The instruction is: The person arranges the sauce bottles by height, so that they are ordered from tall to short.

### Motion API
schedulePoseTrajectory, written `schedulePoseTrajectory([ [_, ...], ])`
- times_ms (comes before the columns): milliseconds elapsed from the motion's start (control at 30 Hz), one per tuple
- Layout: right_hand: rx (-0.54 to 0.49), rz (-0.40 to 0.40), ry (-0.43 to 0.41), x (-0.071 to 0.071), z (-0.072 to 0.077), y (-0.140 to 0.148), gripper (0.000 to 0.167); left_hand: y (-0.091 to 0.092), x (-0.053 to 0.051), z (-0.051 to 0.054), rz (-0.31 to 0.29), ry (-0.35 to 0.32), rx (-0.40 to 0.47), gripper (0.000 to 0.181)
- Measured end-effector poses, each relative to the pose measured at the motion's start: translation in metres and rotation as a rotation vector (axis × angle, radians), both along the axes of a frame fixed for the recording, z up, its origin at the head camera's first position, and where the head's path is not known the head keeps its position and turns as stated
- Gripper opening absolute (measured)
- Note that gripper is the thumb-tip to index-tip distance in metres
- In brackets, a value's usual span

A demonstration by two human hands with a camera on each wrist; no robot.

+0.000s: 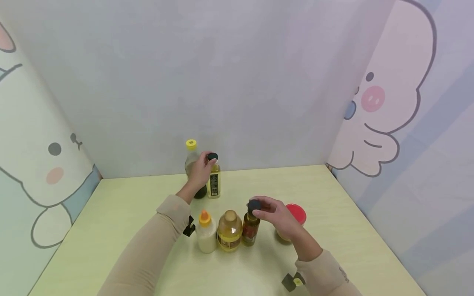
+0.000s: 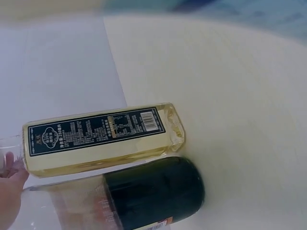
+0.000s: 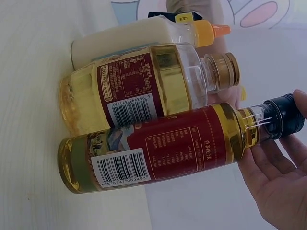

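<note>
In the head view my left hand (image 1: 200, 169) pinches the black-capped neck of a square clear oil bottle (image 1: 214, 183) at the back, beside a dark bottle with a yellow cap (image 1: 191, 144). Both stand upright. Nearer the front, my right hand (image 1: 278, 214) holds the black cap of a red-labelled oil bottle (image 1: 250, 230) between thumb and fingers. The right wrist view shows that bottle (image 3: 182, 148) with the hand (image 3: 280, 175) around its neck and cap. Beside it are a round oil bottle (image 1: 230, 232) and a white squeeze bottle (image 1: 206, 238) with an orange tip.
A jar with a red lid (image 1: 297, 213) stands to the right, partly hidden behind my right hand. The pale table (image 1: 122, 213) meets a grey back wall (image 1: 252, 82), with cartoon-printed panels (image 1: 385, 102) at the sides.
</note>
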State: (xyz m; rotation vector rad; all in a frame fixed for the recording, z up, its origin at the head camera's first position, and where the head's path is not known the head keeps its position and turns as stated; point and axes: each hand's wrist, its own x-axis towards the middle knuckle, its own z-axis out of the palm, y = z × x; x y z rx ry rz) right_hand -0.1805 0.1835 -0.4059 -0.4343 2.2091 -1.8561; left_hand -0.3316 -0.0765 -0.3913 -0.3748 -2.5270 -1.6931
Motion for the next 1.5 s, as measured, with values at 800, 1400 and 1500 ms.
schedulePoseTrajectory([
  [800, 0.013, 0.0, 0.009, 0.0002, -0.0014, 0.0024, 0.043, -0.0024, -0.0035, 0.0051, 0.016, -0.022, -0.15, 0.044],
  [1400, -0.004, 0.01, 0.008, -0.0009, -0.0038, 0.0021, 0.044, -0.0037, -0.0029, 0.0028, -0.006, -0.032, -0.105, 0.049],
  [1500, -0.013, 0.012, 0.01, -0.0016, -0.0037, 0.0016, 0.043, -0.0037, -0.0032, 0.0028, -0.003, -0.027, -0.106, 0.05],
])
